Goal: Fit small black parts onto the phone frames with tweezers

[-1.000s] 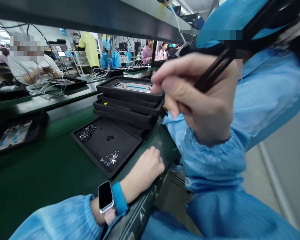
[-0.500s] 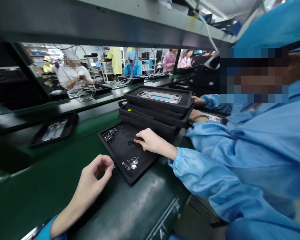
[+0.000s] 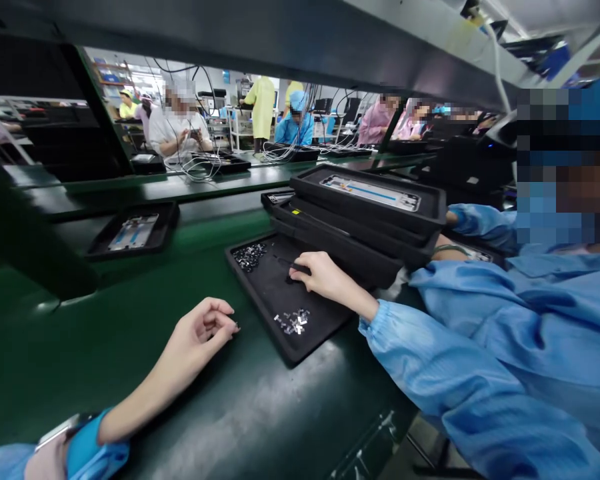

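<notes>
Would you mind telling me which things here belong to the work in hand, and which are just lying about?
In use: left hand; right hand; black tweezers; black tray; small metal parts.

Just lying by: stacked black trays; tray holding a phone frame.

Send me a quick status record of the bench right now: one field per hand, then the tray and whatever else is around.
left hand: left hand pinches a small dark item, too small to identify, beside the tray
right hand: right hand holds black tweezers over the tray
tray: black tray with two clusters of small metal parts
rest: stacked black trays, phone frame on top; green belt; co-worker at the far bench
</notes>
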`<act>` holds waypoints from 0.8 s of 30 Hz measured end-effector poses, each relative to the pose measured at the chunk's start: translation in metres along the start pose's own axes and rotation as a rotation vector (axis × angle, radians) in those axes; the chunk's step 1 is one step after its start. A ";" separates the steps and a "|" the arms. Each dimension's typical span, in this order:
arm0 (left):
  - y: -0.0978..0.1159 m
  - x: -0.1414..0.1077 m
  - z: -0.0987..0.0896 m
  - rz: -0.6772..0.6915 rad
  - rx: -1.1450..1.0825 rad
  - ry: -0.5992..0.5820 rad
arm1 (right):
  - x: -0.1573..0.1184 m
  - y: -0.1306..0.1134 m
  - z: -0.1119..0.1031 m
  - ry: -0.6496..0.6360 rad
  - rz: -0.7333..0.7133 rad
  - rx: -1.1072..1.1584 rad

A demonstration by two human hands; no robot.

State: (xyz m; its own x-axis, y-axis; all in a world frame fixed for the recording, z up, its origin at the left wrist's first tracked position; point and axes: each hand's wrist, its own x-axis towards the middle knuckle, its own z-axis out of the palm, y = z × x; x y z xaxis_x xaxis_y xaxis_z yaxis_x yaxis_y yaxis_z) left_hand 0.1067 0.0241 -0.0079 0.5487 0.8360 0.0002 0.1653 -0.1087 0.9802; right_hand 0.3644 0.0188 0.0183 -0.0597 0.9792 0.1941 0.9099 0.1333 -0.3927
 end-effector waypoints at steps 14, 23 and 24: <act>0.008 -0.008 0.007 -0.031 0.005 -0.022 | 0.012 -0.018 -0.003 -0.107 -0.004 0.271; 0.008 -0.007 0.009 -0.024 0.027 -0.046 | 0.005 -0.007 0.004 -0.136 0.025 0.442; 0.008 -0.007 0.009 -0.023 0.025 -0.045 | 0.005 -0.007 0.004 -0.130 0.036 0.466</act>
State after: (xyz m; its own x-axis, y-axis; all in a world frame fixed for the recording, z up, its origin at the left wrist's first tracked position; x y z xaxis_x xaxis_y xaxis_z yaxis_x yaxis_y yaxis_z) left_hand 0.1113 0.0127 -0.0014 0.5807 0.8135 -0.0319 0.1985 -0.1035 0.9746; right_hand 0.3561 0.0236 0.0186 -0.1091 0.9915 0.0704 0.6336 0.1239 -0.7636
